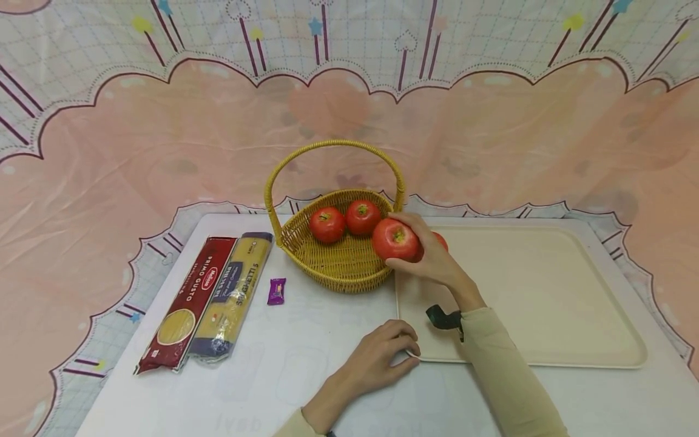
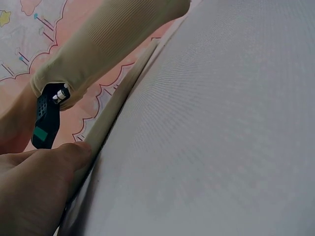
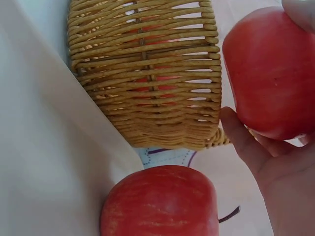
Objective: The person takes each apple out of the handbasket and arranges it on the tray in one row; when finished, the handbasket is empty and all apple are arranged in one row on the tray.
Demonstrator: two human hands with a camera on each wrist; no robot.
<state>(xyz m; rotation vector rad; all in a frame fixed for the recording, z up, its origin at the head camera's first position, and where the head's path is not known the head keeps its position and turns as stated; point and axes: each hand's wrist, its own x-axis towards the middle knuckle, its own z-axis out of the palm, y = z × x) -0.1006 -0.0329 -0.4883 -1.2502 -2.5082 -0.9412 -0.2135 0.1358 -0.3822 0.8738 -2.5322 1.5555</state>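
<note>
My right hand [image 1: 431,261] grips a red apple [image 1: 394,240] at the right rim of the yellow wicker basket [image 1: 349,284]. The right wrist view shows this apple [image 3: 270,73] held up beside the woven wall, fingers and thumb around it. Inside the basket lie two more red apples, one at the left [image 1: 327,225] and one at the back [image 1: 363,217]. Another apple [image 3: 160,204] sits on the beige tray [image 1: 524,291], partly hidden behind my right hand in the head view. My left hand [image 1: 379,355] holds the tray's near left corner, fingers curled at its rim.
On the left of the white table [image 1: 306,352] lie a red spaghetti pack [image 1: 188,303] and a yellow and blue spaghetti pack [image 1: 232,297]. A small purple wrapped sweet [image 1: 276,291] is between them and the basket. The basket's tall handle [image 1: 335,143] arches over it.
</note>
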